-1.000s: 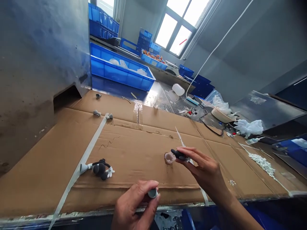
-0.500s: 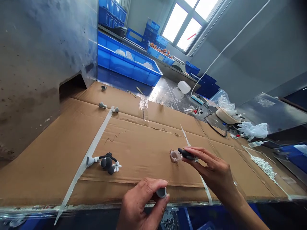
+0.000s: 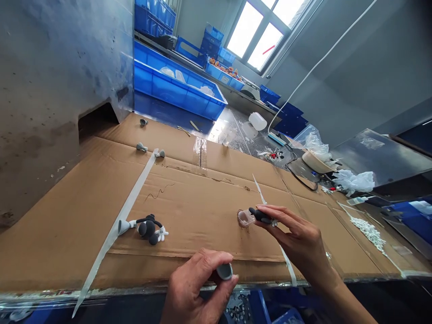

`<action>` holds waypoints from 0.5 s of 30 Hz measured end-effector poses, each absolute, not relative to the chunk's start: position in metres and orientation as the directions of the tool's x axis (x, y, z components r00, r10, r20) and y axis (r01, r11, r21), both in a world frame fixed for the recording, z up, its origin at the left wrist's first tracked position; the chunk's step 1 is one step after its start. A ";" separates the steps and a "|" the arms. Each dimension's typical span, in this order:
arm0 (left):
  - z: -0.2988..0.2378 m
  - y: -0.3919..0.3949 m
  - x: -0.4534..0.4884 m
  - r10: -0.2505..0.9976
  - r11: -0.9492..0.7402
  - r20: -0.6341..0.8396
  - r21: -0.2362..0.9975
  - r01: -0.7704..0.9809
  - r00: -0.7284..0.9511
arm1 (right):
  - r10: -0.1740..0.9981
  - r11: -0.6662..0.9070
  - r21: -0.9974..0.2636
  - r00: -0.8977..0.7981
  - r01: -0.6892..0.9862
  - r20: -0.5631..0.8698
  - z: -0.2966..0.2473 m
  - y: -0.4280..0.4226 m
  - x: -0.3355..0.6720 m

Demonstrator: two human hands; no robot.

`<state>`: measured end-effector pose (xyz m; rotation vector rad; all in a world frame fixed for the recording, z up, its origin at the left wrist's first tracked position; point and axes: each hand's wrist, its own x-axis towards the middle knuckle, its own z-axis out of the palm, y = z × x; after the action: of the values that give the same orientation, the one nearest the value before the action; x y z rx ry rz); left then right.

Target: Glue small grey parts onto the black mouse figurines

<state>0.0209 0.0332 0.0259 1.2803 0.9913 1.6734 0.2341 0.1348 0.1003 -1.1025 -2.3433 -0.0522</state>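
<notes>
My left hand (image 3: pixel 197 285) is closed, with thumb and fingers pinching a small grey cup-shaped piece (image 3: pixel 225 272) near the front edge of the cardboard. Between the fingertips of my right hand (image 3: pixel 300 231) is a black figurine (image 3: pixel 260 216) with a small white glove-like hand on it. Its dark end sits at the mouth of a small clear cup (image 3: pixel 243 218), though I cannot tell whether the two touch. To the left lies another black figurine (image 3: pixel 148 229) with a white glove and a grey cone-shaped piece (image 3: pixel 124 226) at its arm's end.
Several small grey pieces (image 3: pixel 141 147) rest toward the cardboard's back left. Behind the cardboard (image 3: pixel 202 198) stands a large blue bin (image 3: pixel 175 85). A metal housing (image 3: pixel 64 81) rises at left. White small parts (image 3: pixel 367 233) are heaped at right, near plastic bags (image 3: pixel 354 180).
The view has shifted slightly. In my left hand the grey cup-shaped piece has turned a little, showing more of its opening. My right hand stays by the clear cup.
</notes>
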 end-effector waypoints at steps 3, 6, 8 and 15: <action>0.026 0.033 0.021 0.920 -0.372 0.347 0.919 -0.128 -0.182 | 0.709 0.666 -0.218 -0.514 0.714 0.483 0.101 0.134 0.234; 0.023 0.033 0.021 0.915 -0.386 0.363 0.914 -0.122 -0.175 | 0.736 0.643 -0.269 -0.481 0.717 0.477 0.104 0.133 0.233; 0.020 0.034 0.021 0.911 -0.394 0.371 0.912 -0.115 -0.180 | 0.779 0.592 -0.327 -0.417 0.737 0.469 0.108 0.132 0.232; 0.018 0.034 0.023 0.933 -0.311 0.275 0.940 -0.139 -0.230 | 0.939 0.299 -0.637 -0.102 0.711 0.327 0.118 0.117 0.240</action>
<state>0.0230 0.0336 0.0180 1.1826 1.0682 1.6652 0.2400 0.1168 0.1181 -1.4732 -1.8731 0.4188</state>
